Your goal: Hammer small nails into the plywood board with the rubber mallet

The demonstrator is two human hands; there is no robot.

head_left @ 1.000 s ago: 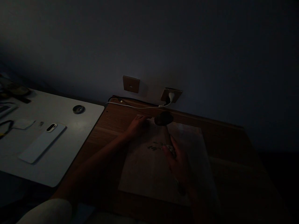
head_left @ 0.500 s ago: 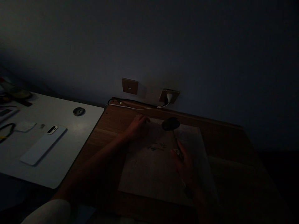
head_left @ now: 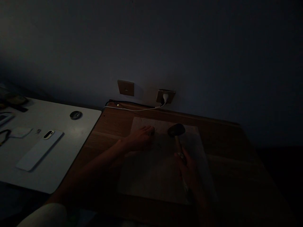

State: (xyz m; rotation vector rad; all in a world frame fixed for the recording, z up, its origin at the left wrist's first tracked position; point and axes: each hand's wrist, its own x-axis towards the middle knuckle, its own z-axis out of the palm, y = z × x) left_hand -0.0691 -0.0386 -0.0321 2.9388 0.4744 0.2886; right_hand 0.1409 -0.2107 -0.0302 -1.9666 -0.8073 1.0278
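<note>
Left hand [head_left: 140, 139] and right hand [head_left: 188, 170] are apart over a wooden desk [head_left: 111, 123]. On it lies a pale board [head_left: 149, 176]; over that, the right grips a mallet [head_left: 178, 142] by its handle. Whether the left pinches anything, I cannot tell.

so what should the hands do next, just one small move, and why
Probably draw the left hand back from the hammer before any swing: its fingers are over the pale board, left of the hammer's dark head, and the right hand holds the handle.
</note>
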